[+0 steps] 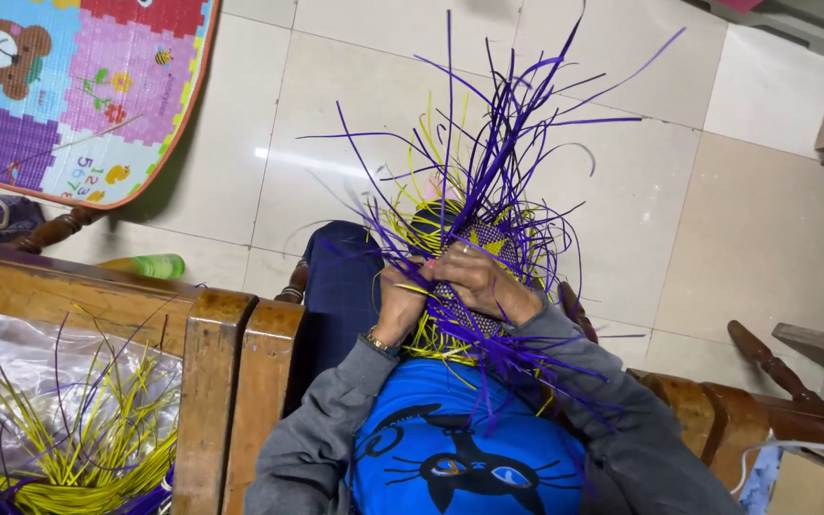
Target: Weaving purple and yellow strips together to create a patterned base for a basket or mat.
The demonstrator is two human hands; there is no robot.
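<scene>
A half-woven basket (464,277) of purple and yellow plastic strips rests in my lap, with long loose purple strips (503,114) fanning upward and outward. My left hand (401,303), with a gold watch at the wrist, grips the woven edge and a yellow strip on the left side. My right hand (479,281) lies over the woven part, fingers curled around the strips. Both hands touch the weave close together. I wear grey sleeves and a blue shirt with a cat picture (460,458).
A wooden armrest (231,381) stands at my left, with a clear bag of yellow and purple strips (69,429) beyond it. A green bottle (150,265) lies on the tiled floor near a colourful play mat (78,86). More wooden furniture (765,362) is at the right.
</scene>
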